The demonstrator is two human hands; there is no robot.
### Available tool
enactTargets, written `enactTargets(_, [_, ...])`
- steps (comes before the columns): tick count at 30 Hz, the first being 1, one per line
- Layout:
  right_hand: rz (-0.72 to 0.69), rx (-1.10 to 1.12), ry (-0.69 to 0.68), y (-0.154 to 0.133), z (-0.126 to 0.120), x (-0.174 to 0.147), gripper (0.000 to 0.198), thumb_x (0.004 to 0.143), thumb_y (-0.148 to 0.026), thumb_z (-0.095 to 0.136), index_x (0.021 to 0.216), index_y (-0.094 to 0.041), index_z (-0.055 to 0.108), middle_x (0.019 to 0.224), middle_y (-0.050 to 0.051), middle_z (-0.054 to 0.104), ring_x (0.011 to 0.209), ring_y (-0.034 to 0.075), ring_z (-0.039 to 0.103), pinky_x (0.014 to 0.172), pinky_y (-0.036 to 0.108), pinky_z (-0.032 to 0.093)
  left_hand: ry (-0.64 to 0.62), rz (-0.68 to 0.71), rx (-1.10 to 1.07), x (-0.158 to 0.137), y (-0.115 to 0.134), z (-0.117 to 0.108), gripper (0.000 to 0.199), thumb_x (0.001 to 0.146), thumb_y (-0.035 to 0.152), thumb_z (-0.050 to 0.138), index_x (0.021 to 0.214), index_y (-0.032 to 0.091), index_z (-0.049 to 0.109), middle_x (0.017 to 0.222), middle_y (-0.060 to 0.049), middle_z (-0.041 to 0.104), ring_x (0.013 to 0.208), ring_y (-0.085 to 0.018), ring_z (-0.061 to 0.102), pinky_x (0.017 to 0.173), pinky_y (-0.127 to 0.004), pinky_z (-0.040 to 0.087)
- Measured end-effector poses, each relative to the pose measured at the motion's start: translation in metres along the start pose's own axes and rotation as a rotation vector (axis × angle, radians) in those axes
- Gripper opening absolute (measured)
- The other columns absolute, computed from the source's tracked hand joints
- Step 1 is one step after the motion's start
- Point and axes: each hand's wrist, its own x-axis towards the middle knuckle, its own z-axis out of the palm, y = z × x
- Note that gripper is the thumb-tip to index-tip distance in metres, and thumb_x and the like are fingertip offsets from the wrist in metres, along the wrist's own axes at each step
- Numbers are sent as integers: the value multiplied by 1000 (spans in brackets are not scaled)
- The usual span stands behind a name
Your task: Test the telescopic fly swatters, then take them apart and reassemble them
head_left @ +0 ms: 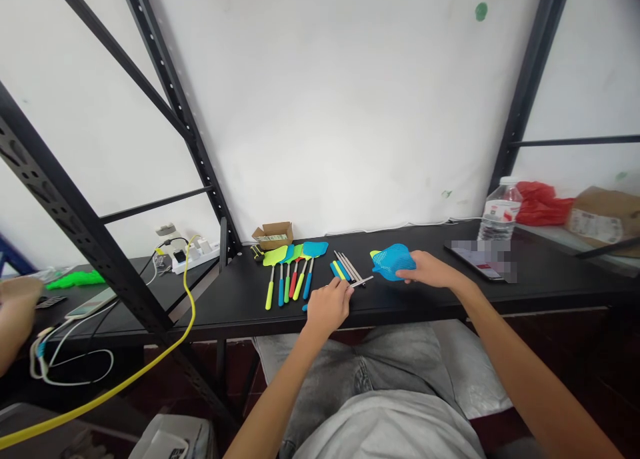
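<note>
My left hand (329,304) is closed around a handle with a thin metal rod (362,282) sticking out to the right. Its blue end shows below the fingers. My right hand (431,268) pinches a blue perforated fly swatter head (395,262) by its right side, close to the rod's tip; whether the two touch I cannot tell. Behind the blue head peeks a yellow-green one (375,253). Just beyond my left hand lie loose metal rods (349,266) and a few blue and yellow handles (341,268). Further left, several whole fly swatters (295,272) lie side by side, heads toward the wall.
A small cardboard box (273,234) stands against the wall, with a black clip (257,252) nearby. On the right are a tablet (475,259), a water bottle (499,212) and a red bag (540,204). A yellow cable (189,292) crosses the left; another person's hand (17,312) is there.
</note>
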Motion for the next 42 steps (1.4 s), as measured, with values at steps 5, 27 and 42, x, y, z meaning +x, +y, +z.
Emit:
enactTargets(5, [-9, 252, -90, -5, -1, -2, 34, 67, -46, 75, 80, -15, 71, 68, 7, 71, 64, 24, 67, 56, 31, 50, -6, -3, 2, 0, 1, -1, 39, 101, 40, 22, 99, 23, 56, 98, -5, 62, 78, -18, 63, 58, -27, 36])
enactTargets(27, [89, 489, -203, 18, 9, -1, 37, 67, -41, 78, 92, -16, 66, 79, 4, 69, 68, 18, 62, 64, 30, 48, 7, -2, 4, 0, 0, -1, 39, 101, 41, 21, 98, 23, 55, 97, -5, 62, 78, -18, 63, 56, -28, 33])
enactTargets(42, [146, 660, -9, 21, 25, 7, 42, 68, -41, 79, 103, -20, 70, 95, 6, 74, 89, 25, 68, 78, 36, 55, 23, -2, -23, -1, 2, -3, 39, 99, 46, 25, 98, 23, 57, 95, -5, 63, 82, -19, 63, 60, -27, 36])
